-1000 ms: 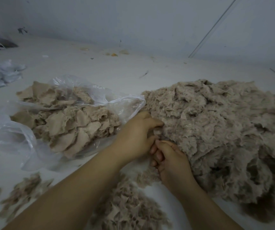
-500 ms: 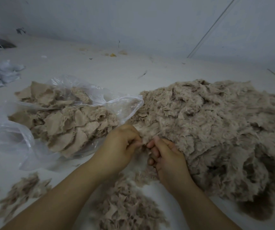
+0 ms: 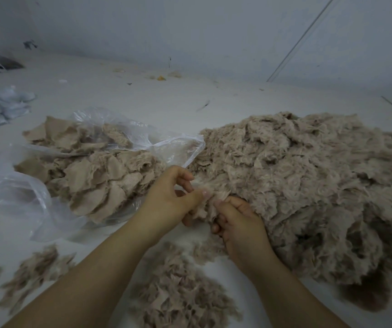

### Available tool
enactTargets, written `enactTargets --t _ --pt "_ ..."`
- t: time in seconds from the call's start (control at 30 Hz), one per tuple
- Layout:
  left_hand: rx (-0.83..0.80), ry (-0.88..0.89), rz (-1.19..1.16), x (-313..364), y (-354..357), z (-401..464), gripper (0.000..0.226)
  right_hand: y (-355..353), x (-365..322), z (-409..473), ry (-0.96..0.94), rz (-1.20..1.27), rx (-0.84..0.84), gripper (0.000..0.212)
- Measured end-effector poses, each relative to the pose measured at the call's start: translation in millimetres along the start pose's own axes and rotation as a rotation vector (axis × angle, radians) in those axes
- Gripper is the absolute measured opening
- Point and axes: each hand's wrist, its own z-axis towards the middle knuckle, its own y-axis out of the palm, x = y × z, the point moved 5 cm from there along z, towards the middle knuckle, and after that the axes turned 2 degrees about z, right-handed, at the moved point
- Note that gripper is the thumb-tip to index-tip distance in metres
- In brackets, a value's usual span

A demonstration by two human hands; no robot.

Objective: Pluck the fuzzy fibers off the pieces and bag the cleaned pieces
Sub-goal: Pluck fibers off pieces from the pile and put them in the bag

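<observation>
**Both hands on one fuzzy piece at pile edge**

My left hand (image 3: pixel 171 200) pinches a fuzzy piece (image 3: pixel 205 204) between thumb and fingers; my right hand (image 3: pixel 240 221) grips the same piece from below, fingers curled. It sits at the near-left edge of the big fuzzy pile (image 3: pixel 308 185). Clear bag (image 3: pixel 36 202) of cleaned pieces (image 3: pixel 95 178) lies to the left. Plucked fibers (image 3: pixel 178 297) are scattered on the white surface (image 3: pixel 143 102) near me.

Fuzzy pile (image 3: pixel 308 185) cut off at right edge

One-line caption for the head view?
Both hands pinch a fuzzy piece between the fuzzy pile and the plastic bag.
</observation>
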Motion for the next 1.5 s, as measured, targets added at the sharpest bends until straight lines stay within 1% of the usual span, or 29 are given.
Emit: enactTargets --t 0.03,0.07,0.1,0.2,0.23,0.27,0.33,0.37,0.4,0.47,0.53,0.6,0.67,0.73,0.8,0.93,1.03,1.13,1.2,1.27,1.3,1.33,1.43,1.5 --pt "-0.004 -0.055 0.043 -4 3 3 0.027 0 1 1 0.005 0.009 -0.006 0.029" --pt "-0.011 -0.066 0.117 -7 6 7 0.032 0 1 1 0.007 0.013 -0.009 0.028" --pt "-0.004 -0.039 0.195 -7 9 9 0.030 0 2 2 0.005 0.016 -0.008 0.027" --pt "0.099 0.103 0.330 -2 12 15 0.011 0 2 4 -0.012 0.005 -0.009 0.028" --pt "0.143 0.125 0.369 0 10 17 0.011 0 2 3 -0.018 0.004 -0.008 0.028" --pt "0.181 0.134 0.405 1 7 19 0.014 0 3 4 -0.022 0.012 -0.009 0.032" --pt "0.221 0.142 0.449 3 3 20 0.022 -1 4 5 -0.015 0.031 0.005 0.049" --pt "0.222 0.137 0.439 3 3 19 0.024 -2 4 5 -0.011 0.035 0.015 0.051" --pt "0.214 0.121 0.389 2 3 18 0.024 -2 4 5 -0.012 0.040 0.014 0.046" --pt "0.184 0.069 0.177 -1 4 15 0.020 -1 4 6 -0.015 0.052 0.005 0.033" --pt "0.156 0.030 -0.012 -4 4 11 0.013 0 4 6 -0.010 0.048 0.004 0.030" --pt "0.180 0.026 -0.053 -7 -1 10 0.013 0 4 5 -0.002 0.049 0.009 0.029" --pt "0.249 0.035 0.035 -13 -9 11 0.016 -1 4 4 0.004 0.053 0.017 0.029" --pt "0.299 0.055 0.197 -18 -14 13 0.022 -1 3 3 0.006 0.046 0.020 0.028" --pt "0.337 0.082 0.307 -21 -17 14 0.025 -1 2 1 0.003 0.030 0.016 0.026" --pt "0.362 0.127 0.465 -20 -14 19 0.026 -1 0 0 -0.004 -0.018 0.000 0.019" --pt "0.372 0.144 0.551 -15 -11 20 0.028 -2 -1 0 -0.005 -0.043 -0.003 0.025" --pt "0.351 0.200 0.521 -6 -6 14 0.026 0 0 0 0.003 -0.047 -0.017 0.026" --pt "0.298 0.222 0.383 -1 1 10 0.024 1 0 0 0.007 -0.033 -0.021 0.028" --pt "0.231 0.211 0.259 2 9 7 0.013 3 -1 0 -0.013 -0.040 -0.046 0.026" --pt "0.210 0.207 0.246 3 12 6 0.006 4 -3 0 -0.028 -0.060 -0.064 0.025" --pt "0.193 0.208 0.262 5 15 6 0.001 6 -4 0 -0.042 -0.077 -0.081 0.024" --pt "0.106 0.175 0.433 8 23 10 0.017 9 -6 -1 -0.067 -0.078 -0.121 0.020" --pt "0.034 0.137 0.470 9 29 13 0.013 10 -6 -1 -0.072 -0.079 -0.133 0.022"
